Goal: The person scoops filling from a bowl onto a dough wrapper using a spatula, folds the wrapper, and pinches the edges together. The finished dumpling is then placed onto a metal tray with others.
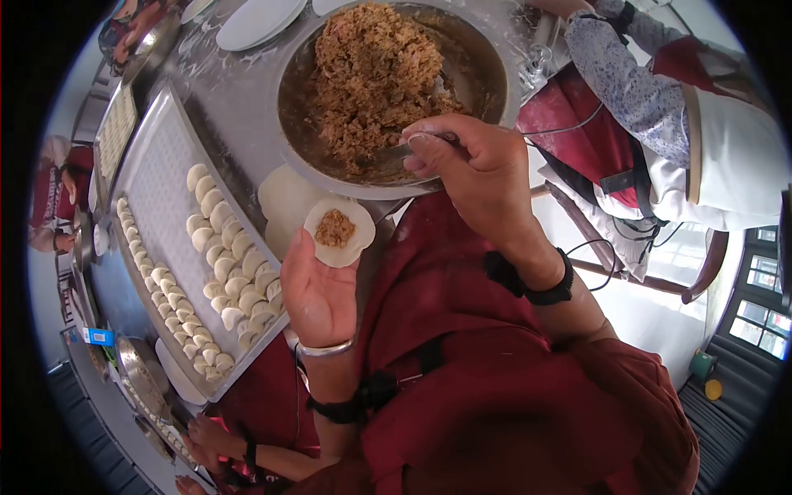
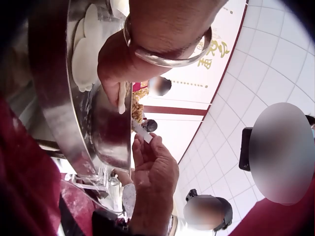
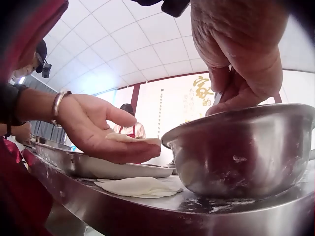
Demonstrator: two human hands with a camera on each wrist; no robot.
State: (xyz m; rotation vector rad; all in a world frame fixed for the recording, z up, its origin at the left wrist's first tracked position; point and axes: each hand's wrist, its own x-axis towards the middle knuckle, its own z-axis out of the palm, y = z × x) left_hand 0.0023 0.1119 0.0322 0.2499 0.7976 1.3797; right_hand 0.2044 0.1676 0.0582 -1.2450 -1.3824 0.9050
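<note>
My left hand carries a round dumpling wrapper on its fingers, palm up. A small heap of brown filling sits in the wrapper's middle. In the right wrist view, the thumb stands raised above the wrapper. Over the near rim of a steel bowl, my right hand pinches a slim metal utensil. The utensil's flat handle shows in the left wrist view; its far end is hidden at the filling. A big mound of filling heaps up in the bowl.
Loose wrappers lie between bowl and tray. Left of them, a metal tray bears rows of folded dumplings. White plates sit behind. Another person's sleeve is at the right, and other people stand around the table.
</note>
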